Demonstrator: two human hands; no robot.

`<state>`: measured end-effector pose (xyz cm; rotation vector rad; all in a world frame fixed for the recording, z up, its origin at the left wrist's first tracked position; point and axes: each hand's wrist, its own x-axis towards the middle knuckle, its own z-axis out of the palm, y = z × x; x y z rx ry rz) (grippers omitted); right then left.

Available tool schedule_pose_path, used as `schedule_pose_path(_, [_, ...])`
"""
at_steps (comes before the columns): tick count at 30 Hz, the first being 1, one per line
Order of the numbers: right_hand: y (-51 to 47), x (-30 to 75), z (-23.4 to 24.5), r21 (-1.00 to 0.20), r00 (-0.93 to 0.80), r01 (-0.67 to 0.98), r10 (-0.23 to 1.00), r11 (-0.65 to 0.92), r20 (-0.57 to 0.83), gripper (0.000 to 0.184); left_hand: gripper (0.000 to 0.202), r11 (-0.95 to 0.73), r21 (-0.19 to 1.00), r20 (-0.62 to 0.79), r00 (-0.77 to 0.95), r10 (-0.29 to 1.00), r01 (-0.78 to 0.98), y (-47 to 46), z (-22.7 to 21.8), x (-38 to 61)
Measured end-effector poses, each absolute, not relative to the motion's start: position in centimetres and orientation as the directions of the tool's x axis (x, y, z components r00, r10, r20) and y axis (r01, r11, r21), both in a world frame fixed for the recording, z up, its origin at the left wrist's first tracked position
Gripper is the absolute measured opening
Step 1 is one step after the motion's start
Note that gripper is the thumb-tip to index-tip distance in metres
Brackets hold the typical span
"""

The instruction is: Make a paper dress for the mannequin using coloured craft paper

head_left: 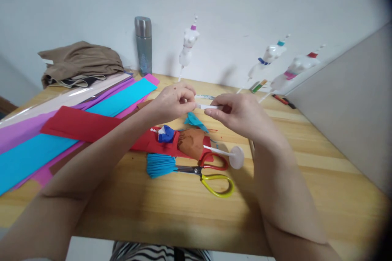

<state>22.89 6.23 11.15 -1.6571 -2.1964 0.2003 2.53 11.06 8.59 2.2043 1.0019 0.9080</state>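
Head view, from where I stand by the table: a narrow white strip (207, 107) is held in the air between both hands, just above the middle of the pale wooden table (306, 179). I cannot tell whether it is paper or tape. The left hand (171, 104) has its fingertips closed on one end. The right hand (241, 115) pinches the other end between thumb and forefinger, its other fingers loosely curled. The work looks like stretching or peeling the strip. To my eye, handling it further calls for keeping both pinches firm and the strip taut over the figure below.

Just under the hands lies a scrap of teal paper (195, 121). Nearer the person is a small figure wrapped in brown and red paper (191, 142), lying on its side with its round white base (237, 157) pointing right. A fringed bundle of blue crepe paper (159, 165) and scissors with red and yellow-green handles (216, 177) lie touching it, close beneath the wrists. They crowd the spot where anything could be set down.

Long sheets of red, cyan and pink paper (76, 124) fan out to the left, with a folded tan cloth (81, 62) behind them. Along the wall stand a steel flask (143, 45) and three white mannequin figures on sticks (189, 47).
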Motion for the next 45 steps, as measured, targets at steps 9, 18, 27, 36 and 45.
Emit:
schedule_pose_path(9, [7.8,25.1,9.8,-0.649,-0.292,0.658,0.924,0.381,0.247,0.038,0.022,-0.395,0.865,0.190,0.527,0.828,0.310,11.5,7.9,2.2])
schedule_pose_path(18, [7.4,22.6,9.0,-0.433,-0.350,0.733,0.837,0.524,0.420,0.029,0.026,-0.727,0.420,0.445,0.574,0.687,0.544,10.8,8.0,2.5])
schedule_pose_path(27, [7.8,21.6,7.7,-0.349,-0.275,0.797,0.811,0.493,0.516,0.012,0.031,-0.797,0.047,0.433,0.707,0.560,0.602,10.4,7.4,3.2])
schedule_pose_path(36, [7.8,21.1,7.2,-0.345,-0.213,0.791,0.755,0.506,0.621,0.005,0.029,-0.818,-0.102,0.510,0.736,0.446,0.567,9.8,7.5,3.4])
schedule_pose_path(45, [8.0,21.5,7.1,-0.294,-0.267,0.746,0.673,0.597,0.690,0.014,0.027,-0.830,-0.050,0.588,0.688,0.425,0.555,10.2,7.3,3.2])
